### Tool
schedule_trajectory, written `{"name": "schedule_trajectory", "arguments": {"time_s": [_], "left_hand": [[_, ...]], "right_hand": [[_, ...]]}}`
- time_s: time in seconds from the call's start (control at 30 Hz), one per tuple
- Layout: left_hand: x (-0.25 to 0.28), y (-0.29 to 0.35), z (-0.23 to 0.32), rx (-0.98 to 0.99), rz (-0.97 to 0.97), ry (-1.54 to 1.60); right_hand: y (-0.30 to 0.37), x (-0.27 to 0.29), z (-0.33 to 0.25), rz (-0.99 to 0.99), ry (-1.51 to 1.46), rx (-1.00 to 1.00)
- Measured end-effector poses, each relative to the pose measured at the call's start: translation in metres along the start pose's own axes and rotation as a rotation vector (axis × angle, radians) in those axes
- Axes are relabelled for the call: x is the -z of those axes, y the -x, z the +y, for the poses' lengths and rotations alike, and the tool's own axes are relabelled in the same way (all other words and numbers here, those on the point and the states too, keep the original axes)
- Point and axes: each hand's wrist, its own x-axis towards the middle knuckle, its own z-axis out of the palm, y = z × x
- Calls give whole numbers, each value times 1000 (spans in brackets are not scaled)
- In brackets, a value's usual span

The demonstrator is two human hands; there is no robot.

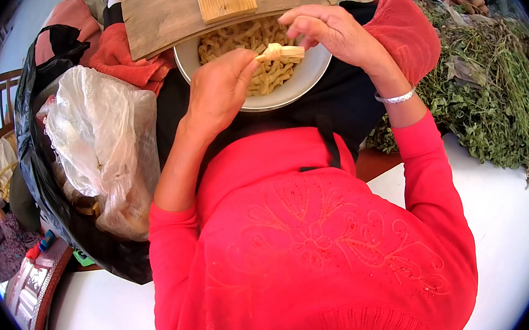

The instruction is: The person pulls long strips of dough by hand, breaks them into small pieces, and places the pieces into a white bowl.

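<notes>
Strip [275, 52] (knotted) juts rightward from left grip [221, 87].

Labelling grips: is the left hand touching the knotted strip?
Touching. The head view shows the left hand pinching the knotted strip at its left end.

The white floor [509, 256] bore a heap of green plants [493, 92] on the person's right and a black plastic bag [121, 260] on the left. Over the dark-trousered lap [356, 95] sat a round bowl [316, 74], its underside hidden, with tan twisted pieces [233, 41] in it.
</notes>
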Motion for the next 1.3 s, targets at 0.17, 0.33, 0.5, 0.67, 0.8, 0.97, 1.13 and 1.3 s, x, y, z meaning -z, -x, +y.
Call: {"name": "schedule_trajectory", "arguments": {"time_s": [0.17, 0.33, 0.5, 0.67, 0.8, 0.97, 1.13, 1.3], "left_hand": [[-4, -21, -17, 106, -104, 249], [14, -38, -34, 179, 97, 383], [29, -68, -54, 291, 192, 446], [33, -82, -60, 368, 189, 645], [31, -86, -80, 284, 226, 463], [28, -88, -84, 249, 286, 18], [47, -86, -78, 305, 472, 108], [98, -144, -109, 93, 751, -50]], "right_hand": [[-19, -19, -8, -163, -267, -246], [-41, -21, -5, 56, -280, -123], [-70, -24, 2, 201, -233, -38], [-83, -25, 1, 296, -201, -32], [-89, -26, 5, 331, -138, -62], [-93, -31, 14, 313, 545, 106], [-65, -30, 29, 274, 249, 210], [-29, -49, 25, 210, -336, -183]]}}
